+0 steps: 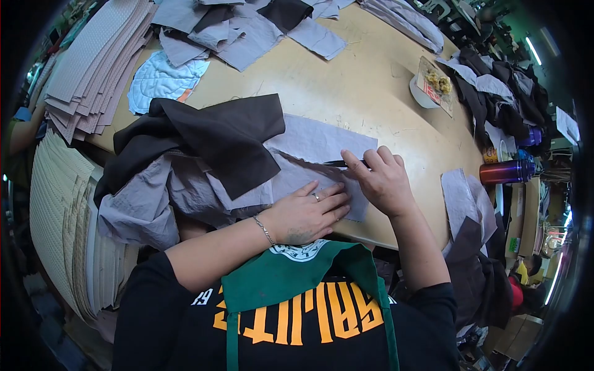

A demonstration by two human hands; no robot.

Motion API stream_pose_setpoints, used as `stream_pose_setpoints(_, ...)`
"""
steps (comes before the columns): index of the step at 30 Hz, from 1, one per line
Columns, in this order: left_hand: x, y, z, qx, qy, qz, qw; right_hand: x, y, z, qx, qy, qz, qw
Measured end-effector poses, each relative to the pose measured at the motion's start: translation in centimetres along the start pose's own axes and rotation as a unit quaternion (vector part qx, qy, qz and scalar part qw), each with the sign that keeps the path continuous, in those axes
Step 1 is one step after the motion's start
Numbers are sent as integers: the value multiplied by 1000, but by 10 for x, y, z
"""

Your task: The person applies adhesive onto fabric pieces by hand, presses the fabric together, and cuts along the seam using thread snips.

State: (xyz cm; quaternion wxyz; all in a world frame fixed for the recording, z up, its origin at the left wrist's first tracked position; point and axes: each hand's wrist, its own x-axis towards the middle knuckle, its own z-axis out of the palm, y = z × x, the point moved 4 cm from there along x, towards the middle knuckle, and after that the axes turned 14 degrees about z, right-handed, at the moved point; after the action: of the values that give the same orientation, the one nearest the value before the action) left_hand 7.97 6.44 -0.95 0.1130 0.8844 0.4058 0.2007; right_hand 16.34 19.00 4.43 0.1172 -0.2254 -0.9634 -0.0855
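My left hand (314,214) lies flat, fingers stretched out, on light grey fabric (337,133) at the table's near edge. Just right of it, my right hand (382,180) is closed around a slim dark pointed tool (335,164); its exact kind is hidden by the fingers. The tool's tip points left, along a frayed edge where the grey fabric parts. Dark brown cloth (216,133) lies folded over the left part of the fabric, and a crumpled grey section (139,204) hangs at the near left.
Stacks of pale textured sheets (93,62) stand at the left, near a light blue quilted piece (166,80). Grey and dark cloth pieces (247,37) lie at the back. A white bowl (423,94) and a purple tumbler (506,172) are on the right.
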Motion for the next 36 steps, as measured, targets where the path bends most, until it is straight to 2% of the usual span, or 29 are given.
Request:
stream_pose_setpoints(18, 0, 0, -1, 3, 7, 4, 1000, 4, -3, 0, -15, -3, -23, 1000)
stream_pose_setpoints(36, 0, 0, 3, -2, -10, 2, 1000, 16, -24, 27, 52, 5, 26, 998)
